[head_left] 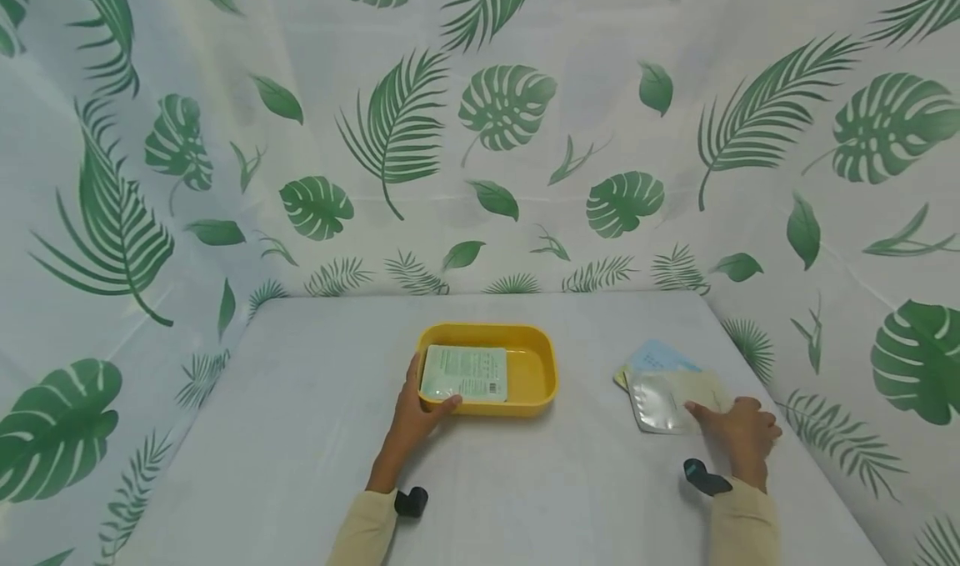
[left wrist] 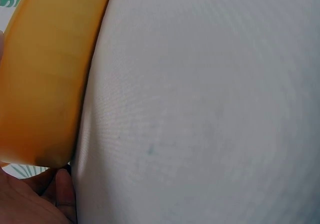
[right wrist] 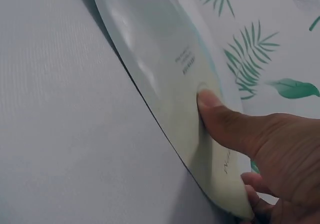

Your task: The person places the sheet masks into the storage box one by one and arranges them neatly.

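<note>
Two hands down | left hand (head_left: 415, 412) grips pale green packet (head_left: 465, 373) lying in yellow tray (head_left: 542, 368), centre | right hand (head_left: 738, 431) pinches silvery sachet (head_left: 669, 400) at its near edge, right of tray

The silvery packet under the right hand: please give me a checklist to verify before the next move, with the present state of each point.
1. Right hand touches silvery packet: ok.
2. Thumb presses on its face: ok.
3. Packet gripped firmly: cannot tell.
4. Left hand holds green packet at yellow tray: ok.
5. Bare tray floor right of green packet: ok.
6. Blue packet beneath lies apart: not ok, they overlap.
</note>
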Demonstrator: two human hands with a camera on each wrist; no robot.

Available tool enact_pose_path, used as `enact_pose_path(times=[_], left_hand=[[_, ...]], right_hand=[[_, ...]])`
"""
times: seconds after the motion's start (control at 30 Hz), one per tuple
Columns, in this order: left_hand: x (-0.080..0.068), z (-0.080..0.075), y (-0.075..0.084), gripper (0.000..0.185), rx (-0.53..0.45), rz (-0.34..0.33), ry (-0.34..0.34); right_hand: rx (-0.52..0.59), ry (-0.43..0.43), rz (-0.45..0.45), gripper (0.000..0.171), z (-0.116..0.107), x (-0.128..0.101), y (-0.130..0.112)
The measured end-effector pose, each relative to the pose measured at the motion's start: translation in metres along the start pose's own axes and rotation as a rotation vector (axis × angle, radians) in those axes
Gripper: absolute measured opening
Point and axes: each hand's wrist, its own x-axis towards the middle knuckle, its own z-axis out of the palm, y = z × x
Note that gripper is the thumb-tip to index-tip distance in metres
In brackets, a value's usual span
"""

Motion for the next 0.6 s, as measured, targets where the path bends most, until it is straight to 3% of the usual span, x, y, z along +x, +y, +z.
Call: enact_pose_path(times=[0.1, 0.37, 0.5, 0.6], left_hand=[[-0.001, 0.0, -0.001, 0.11, 0.009, -0.004, 0.0], [0.001, -0.001, -0.002, 0.111, -0.001, 0.009, 0.003], [0.002, -0.002, -0.002, 0.111, 0.006, 0.006, -0.006], [0.002, -0.001, -0.002, 0.111, 0.009, 0.002, -0.004]], right_hand=[[-0.012, -0.04, 0.009, 0.083, -0.007, 0.001, 0.003], [-0.054, -0.173, -0.088, 0.064, -0.024, 0.003, 0.014], [-0.004, -0.3, -0.042, 0.063, -0.029, -0.001, 0.016], [0.037, -0.338, -0.028, 0.071, -0.029, -0.002, 0.019]])
